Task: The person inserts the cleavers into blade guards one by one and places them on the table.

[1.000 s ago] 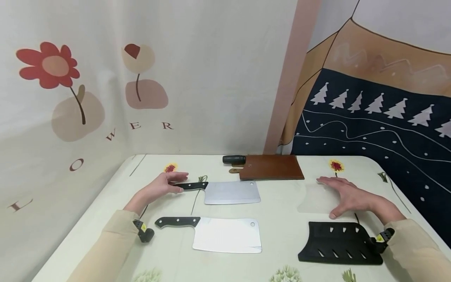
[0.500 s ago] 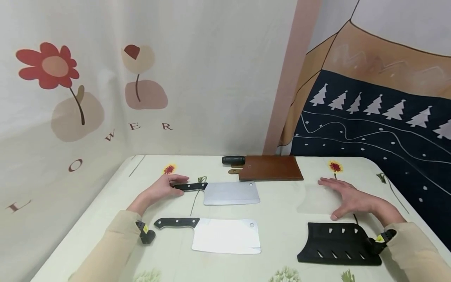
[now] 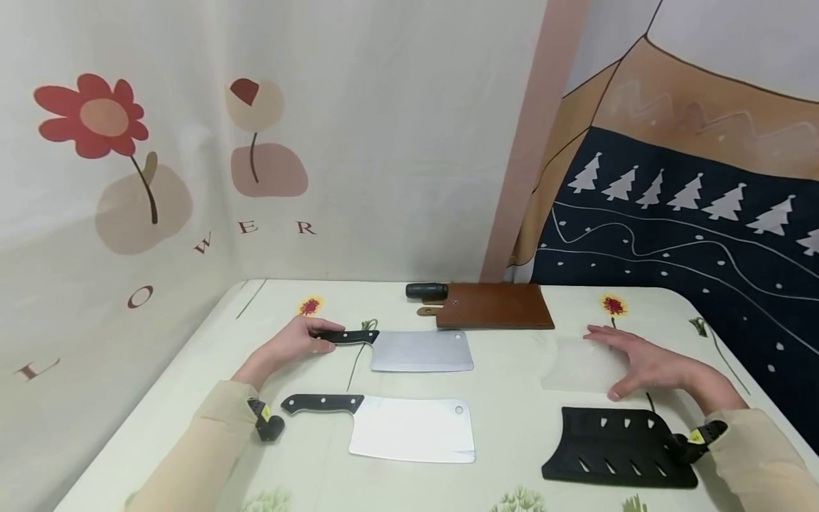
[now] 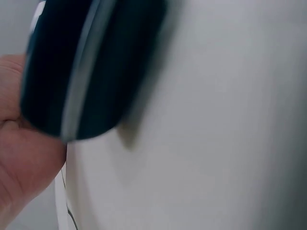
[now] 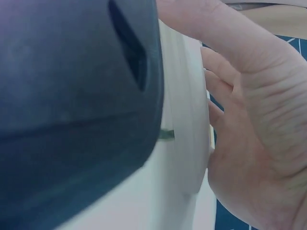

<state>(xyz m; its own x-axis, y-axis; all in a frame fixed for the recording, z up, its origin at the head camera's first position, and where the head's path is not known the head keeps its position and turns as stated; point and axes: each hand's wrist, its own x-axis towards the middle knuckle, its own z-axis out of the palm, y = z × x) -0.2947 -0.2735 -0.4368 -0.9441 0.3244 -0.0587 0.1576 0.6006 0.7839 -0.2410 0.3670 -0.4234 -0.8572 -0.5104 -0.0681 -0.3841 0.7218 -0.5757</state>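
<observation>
My left hand (image 3: pixel 291 348) holds the end of the black handle of the far cleaver (image 3: pixel 422 351), fingers on the far side and thumb on the near side. A second, larger cleaver (image 3: pixel 412 428) lies parallel in front of it; its handle end (image 4: pixel 91 72) looms in the left wrist view. My right hand (image 3: pixel 652 363) spans a translucent white blade cover (image 3: pixel 579 364), thumb at its near edge and fingers at its far edge. Below that hand lies a black slotted blade cover (image 3: pixel 614 448), large in the right wrist view.
At the table's back lies a brown blade sheath (image 3: pixel 499 306) beside a black handle (image 3: pixel 426 291). A flower-printed cloth covers the table (image 3: pixel 512 398). Printed curtains (image 3: pixel 384 142) hang behind it and to the sides.
The left-hand fingers have lowered slightly toward the far cleaver's handle. The right hand keeps its place on the white cover. The head view has shifted a little; the knives stay put.
</observation>
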